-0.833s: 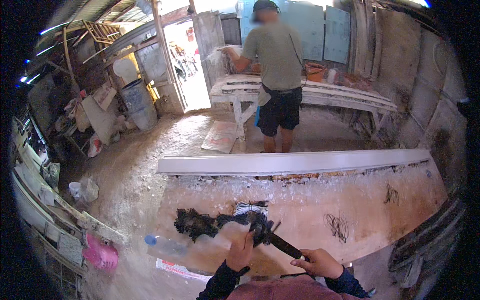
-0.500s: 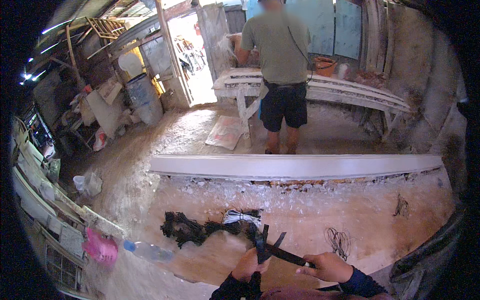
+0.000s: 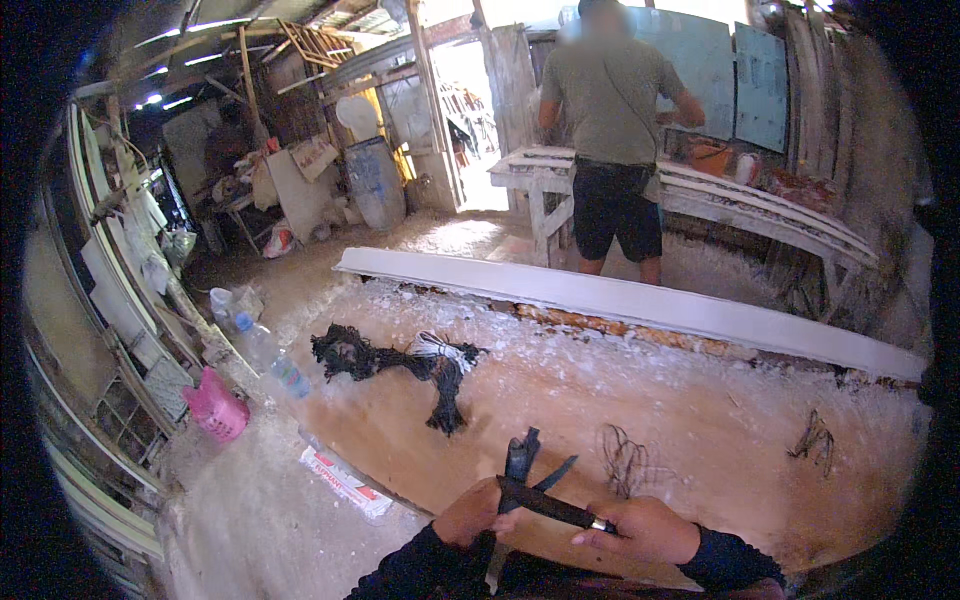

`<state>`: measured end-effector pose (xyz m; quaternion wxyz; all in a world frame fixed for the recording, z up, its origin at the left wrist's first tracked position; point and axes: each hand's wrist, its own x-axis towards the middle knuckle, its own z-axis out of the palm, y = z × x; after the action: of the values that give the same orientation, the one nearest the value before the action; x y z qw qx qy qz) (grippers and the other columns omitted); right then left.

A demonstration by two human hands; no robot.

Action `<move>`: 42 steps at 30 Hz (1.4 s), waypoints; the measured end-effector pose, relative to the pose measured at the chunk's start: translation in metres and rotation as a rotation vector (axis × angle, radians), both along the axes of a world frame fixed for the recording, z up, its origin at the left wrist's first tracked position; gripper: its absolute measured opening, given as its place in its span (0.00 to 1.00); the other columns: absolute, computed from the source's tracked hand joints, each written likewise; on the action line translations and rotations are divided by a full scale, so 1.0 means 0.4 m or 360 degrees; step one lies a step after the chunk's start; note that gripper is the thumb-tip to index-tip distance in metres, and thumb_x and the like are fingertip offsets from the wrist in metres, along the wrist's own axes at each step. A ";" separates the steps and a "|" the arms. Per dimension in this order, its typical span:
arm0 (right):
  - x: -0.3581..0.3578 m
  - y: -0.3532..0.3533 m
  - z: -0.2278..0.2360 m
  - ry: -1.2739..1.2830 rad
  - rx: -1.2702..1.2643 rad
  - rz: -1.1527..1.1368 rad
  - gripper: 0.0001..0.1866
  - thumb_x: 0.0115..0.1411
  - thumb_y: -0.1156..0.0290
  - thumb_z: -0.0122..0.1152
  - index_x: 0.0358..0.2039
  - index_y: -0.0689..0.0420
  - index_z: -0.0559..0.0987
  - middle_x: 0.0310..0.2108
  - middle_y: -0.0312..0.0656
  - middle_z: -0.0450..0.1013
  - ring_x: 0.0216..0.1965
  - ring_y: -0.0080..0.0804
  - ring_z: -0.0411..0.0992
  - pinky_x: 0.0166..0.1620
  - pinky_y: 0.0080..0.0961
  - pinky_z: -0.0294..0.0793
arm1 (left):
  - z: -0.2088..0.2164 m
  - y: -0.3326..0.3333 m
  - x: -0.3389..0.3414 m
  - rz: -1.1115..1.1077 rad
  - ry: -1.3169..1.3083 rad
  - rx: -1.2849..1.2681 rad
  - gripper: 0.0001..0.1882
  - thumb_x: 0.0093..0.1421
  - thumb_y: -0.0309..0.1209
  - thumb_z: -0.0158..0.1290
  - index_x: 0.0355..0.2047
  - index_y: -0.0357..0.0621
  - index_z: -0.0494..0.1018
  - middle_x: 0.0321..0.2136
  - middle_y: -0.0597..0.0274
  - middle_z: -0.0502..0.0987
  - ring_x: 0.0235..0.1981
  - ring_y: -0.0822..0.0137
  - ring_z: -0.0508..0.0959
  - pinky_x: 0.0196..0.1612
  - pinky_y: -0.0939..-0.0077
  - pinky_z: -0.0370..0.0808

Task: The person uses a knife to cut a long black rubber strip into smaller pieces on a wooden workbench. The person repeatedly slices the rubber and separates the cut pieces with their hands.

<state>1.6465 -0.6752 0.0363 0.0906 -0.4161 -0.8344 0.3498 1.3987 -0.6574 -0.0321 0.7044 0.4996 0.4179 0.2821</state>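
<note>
My left hand is closed around black, rubber-like strips, whose ends stick up above the fingers and trail below. A dark-bladed knife is in my right hand, gripped just behind a shiny metal collar. Its blade points left, crossing the strips close to my left fingers. Beyond my hands, a black bundle of cut strips or ties lies on the brown work board, with a white bundle on it. Thin dark loops lie near my right hand.
A long white moulding borders the board's far side. At left are a clear bottle, a pink container and a flattened white-and-red packet. A co-worker stands at a far bench; more dark loops lie right.
The view has swung, so the scene sits tilted and shifted. The knife's blade now crosses the strips nearer my left fingers. The co-worker has shifted, with the right arm now bent out.
</note>
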 end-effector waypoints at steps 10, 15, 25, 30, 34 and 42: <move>0.131 -0.315 -0.012 0.0420 -0.0583 -0.0436 0.18 0.57 0.55 0.50 0.35 0.59 0.71 0.13 0.35 0.66 0.15 0.20 0.67 0.21 0.20 0.66 | 0.093 -0.270 0.229 0.1031 0.0954 0.1425 0.21 0.61 0.48 0.31 0.36 0.42 0.61 0.17 0.45 0.68 0.24 0.40 0.70 0.24 0.56 0.63; 0.123 -0.407 -0.040 0.0562 -0.0520 -0.0555 0.17 0.58 0.56 0.50 0.29 0.59 0.70 0.12 0.32 0.63 0.15 0.18 0.65 0.21 0.18 0.66 | 0.102 -0.322 0.258 0.1046 0.0996 0.1234 0.21 0.61 0.48 0.32 0.36 0.42 0.61 0.18 0.44 0.69 0.24 0.40 0.71 0.23 0.55 0.64; 0.122 -0.443 -0.070 0.0769 -0.0349 -0.0678 0.16 0.58 0.61 0.48 0.26 0.62 0.69 0.10 0.36 0.64 0.11 0.23 0.64 0.17 0.22 0.63 | 0.066 -0.298 0.278 0.0897 0.1030 0.1326 0.17 0.62 0.45 0.33 0.36 0.44 0.60 0.18 0.41 0.70 0.24 0.39 0.70 0.24 0.50 0.63; 0.171 -0.372 -0.053 0.0728 -0.0368 -0.0765 0.16 0.58 0.61 0.48 0.26 0.63 0.69 0.11 0.35 0.64 0.12 0.23 0.64 0.18 0.21 0.64 | 0.081 -0.223 0.327 0.0739 0.1284 0.1507 0.13 0.60 0.41 0.40 0.36 0.44 0.62 0.20 0.45 0.72 0.23 0.43 0.72 0.23 0.54 0.65; 0.207 -0.295 -0.034 0.0846 -0.0264 -0.0840 0.15 0.58 0.61 0.48 0.27 0.62 0.70 0.12 0.36 0.65 0.13 0.23 0.65 0.19 0.22 0.64 | 0.097 -0.142 0.372 0.0716 0.1386 0.1848 0.11 0.57 0.38 0.45 0.35 0.45 0.65 0.21 0.48 0.72 0.22 0.47 0.73 0.23 0.57 0.67; 0.267 -0.182 -0.034 0.0952 -0.0170 -0.0885 0.13 0.57 0.63 0.50 0.31 0.62 0.72 0.13 0.40 0.65 0.16 0.27 0.65 0.21 0.26 0.64 | 0.076 0.044 0.425 0.0632 0.1023 0.1973 0.12 0.53 0.38 0.49 0.30 0.43 0.67 0.21 0.54 0.71 0.21 0.49 0.72 0.23 0.59 0.68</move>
<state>1.7532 -0.7481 0.0226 0.3986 -0.5097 -0.6077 0.4604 1.5688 -0.6399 -0.0016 0.0696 0.7800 0.4503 0.4290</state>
